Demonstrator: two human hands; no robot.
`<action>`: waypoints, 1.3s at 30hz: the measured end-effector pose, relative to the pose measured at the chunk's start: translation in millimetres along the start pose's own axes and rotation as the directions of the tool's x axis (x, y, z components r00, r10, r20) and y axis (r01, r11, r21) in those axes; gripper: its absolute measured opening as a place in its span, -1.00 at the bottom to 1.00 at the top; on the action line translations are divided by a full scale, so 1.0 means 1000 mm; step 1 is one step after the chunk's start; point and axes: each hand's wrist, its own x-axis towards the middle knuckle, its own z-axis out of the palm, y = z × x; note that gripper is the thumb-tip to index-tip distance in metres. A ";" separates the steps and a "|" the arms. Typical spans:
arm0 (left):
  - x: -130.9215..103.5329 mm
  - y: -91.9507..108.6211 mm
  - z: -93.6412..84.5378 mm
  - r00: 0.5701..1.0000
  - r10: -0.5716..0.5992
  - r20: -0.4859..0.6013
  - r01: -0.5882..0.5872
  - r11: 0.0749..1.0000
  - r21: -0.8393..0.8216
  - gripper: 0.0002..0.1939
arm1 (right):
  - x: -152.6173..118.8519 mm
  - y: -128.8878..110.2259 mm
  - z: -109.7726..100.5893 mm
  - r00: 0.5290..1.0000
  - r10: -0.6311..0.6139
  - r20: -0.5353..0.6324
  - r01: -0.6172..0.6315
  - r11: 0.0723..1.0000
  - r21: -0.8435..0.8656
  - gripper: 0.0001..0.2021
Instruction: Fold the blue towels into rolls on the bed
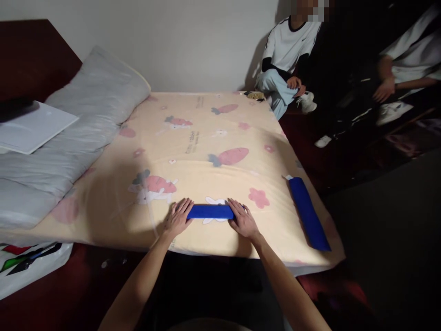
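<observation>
Forearms (141, 282) extended; left hand (179, 217), right hand (244, 218) laid flat over ends of blue strip (211, 212) on bed (196, 184)

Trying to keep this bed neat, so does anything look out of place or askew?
Slightly: one blue piece lies slanted by the bed's right edge, unlike the squared-up blue strip under the left hand and right hand. A flat white object rests oddly on rumpled grey bedding.

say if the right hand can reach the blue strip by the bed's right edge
Probably yes: only sheet lies between the right hand and that strip, though the hand is on the other strip.
</observation>
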 end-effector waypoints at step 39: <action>-0.015 0.018 0.014 0.992 -0.121 0.029 0.123 0.925 -0.358 -0.53 | 0.038 -0.058 -0.162 0.979 0.164 -0.118 -0.052 0.766 0.640 -0.64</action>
